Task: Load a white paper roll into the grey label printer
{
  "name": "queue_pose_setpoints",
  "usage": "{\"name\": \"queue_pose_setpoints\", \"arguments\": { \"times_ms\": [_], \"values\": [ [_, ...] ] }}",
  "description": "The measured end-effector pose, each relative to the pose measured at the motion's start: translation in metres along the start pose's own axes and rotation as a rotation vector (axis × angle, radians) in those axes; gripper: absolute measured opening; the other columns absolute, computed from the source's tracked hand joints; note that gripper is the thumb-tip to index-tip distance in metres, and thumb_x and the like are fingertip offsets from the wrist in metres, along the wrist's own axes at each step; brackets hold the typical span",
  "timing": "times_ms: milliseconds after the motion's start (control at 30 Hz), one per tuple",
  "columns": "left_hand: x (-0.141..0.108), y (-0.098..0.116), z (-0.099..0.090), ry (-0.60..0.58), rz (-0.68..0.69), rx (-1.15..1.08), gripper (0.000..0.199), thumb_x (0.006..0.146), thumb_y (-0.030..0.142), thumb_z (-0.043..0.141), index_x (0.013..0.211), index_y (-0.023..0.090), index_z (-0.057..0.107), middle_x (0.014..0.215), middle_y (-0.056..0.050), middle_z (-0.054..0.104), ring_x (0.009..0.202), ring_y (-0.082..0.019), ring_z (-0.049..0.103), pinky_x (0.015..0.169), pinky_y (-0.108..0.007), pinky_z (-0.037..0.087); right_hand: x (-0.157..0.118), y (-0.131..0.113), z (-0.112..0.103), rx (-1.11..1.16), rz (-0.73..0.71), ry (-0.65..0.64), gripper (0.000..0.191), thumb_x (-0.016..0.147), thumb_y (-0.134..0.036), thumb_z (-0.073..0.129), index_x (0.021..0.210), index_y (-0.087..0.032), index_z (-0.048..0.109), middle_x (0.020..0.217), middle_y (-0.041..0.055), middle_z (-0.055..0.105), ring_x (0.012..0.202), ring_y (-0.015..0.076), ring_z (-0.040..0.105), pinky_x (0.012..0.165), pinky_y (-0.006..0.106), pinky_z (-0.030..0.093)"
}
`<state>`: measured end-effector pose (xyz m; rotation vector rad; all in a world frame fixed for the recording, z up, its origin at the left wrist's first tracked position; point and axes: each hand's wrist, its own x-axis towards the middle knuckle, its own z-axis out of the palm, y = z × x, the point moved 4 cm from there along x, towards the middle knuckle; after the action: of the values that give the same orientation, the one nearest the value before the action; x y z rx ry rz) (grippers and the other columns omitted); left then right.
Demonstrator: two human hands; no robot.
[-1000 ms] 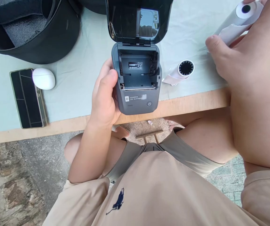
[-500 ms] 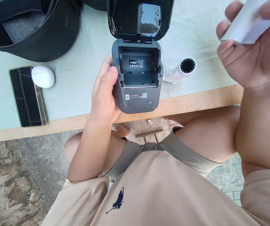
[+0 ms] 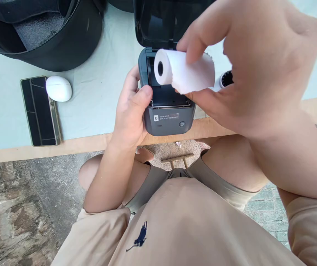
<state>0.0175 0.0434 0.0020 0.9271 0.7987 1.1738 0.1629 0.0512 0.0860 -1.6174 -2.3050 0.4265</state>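
Observation:
My left hand grips the left side of a dark grey label printer, thumb on its edge. The printer's black lid is swung up, and its paper compartment lies partly hidden behind a white paper roll. My right hand pinches this roll between thumb and fingers, just above the compartment. The roll's loose end has a ragged edge, and its core looks dark. Behind my right hand a second roll with a black toothed core shows only in part.
At the left a phone lies on the pale cloth, with a white rounded case resting against its upper corner. A black zippered bag stands open at the top left. The wooden table edge runs in front of my knees.
My right hand has come in from the upper right with the paper roll, which is now over the printer's compartment. My left hand still holds the printer.

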Motion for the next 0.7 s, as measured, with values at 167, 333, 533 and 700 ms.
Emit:
{"name": "queue_pose_setpoints", "arguments": {
  "times_ms": [167, 333, 533, 700],
  "values": [
    [0.0, 0.0, 0.001, -0.018, -0.02, -0.01, 0.026, 0.083, 0.041, 0.061, 0.105, 0.028, 0.06, 0.098, 0.001, 0.062, 0.1, -0.017, 0.063, 0.089, -0.029, 0.05, 0.0, -0.007, 0.003, -0.18, -0.05, 0.065, 0.032, 0.096, -0.043, 0.03, 0.093, -0.024, 0.055, 0.1, 0.0009, 0.062, 0.107, 0.0234, 0.061, 0.087, 0.043, 0.045],
    [-0.001, 0.002, 0.004, -0.038, -0.02, -0.067, 0.026, 0.086, 0.037, 0.058, 0.108, 0.025, 0.058, 0.098, 0.001, 0.06, 0.097, -0.015, 0.061, 0.096, -0.032, 0.048, 0.004, -0.003, 0.01, -0.147, -0.096, 0.075, 0.041, 0.092, -0.055, 0.039, 0.082, -0.022, 0.061, 0.107, -0.0005, 0.064, 0.105, 0.0278, 0.059, 0.088, 0.046, 0.042],
    [0.002, 0.0, 0.002, -0.074, -0.019, -0.103, 0.03, 0.079, 0.043, 0.063, 0.105, 0.027, 0.058, 0.087, -0.002, 0.06, 0.104, -0.024, 0.061, 0.098, -0.042, 0.048, -0.012, -0.009, 0.011, -0.198, -0.261, 0.219, 0.035, 0.092, -0.046, 0.04, 0.074, -0.024, 0.061, 0.086, -0.003, 0.067, 0.082, 0.0195, 0.058, 0.069, 0.037, 0.039],
    [0.001, -0.003, -0.004, -0.063, 0.03, 0.023, 0.039, 0.075, 0.042, 0.07, 0.109, 0.029, 0.056, 0.103, -0.002, 0.061, 0.106, -0.024, 0.062, 0.091, -0.04, 0.05, -0.022, -0.005, 0.025, -0.033, -0.342, 0.098, 0.037, 0.093, -0.054, 0.037, 0.081, -0.028, 0.061, 0.095, -0.0067, 0.066, 0.099, 0.0171, 0.057, 0.083, 0.039, 0.037]
  ]
}}
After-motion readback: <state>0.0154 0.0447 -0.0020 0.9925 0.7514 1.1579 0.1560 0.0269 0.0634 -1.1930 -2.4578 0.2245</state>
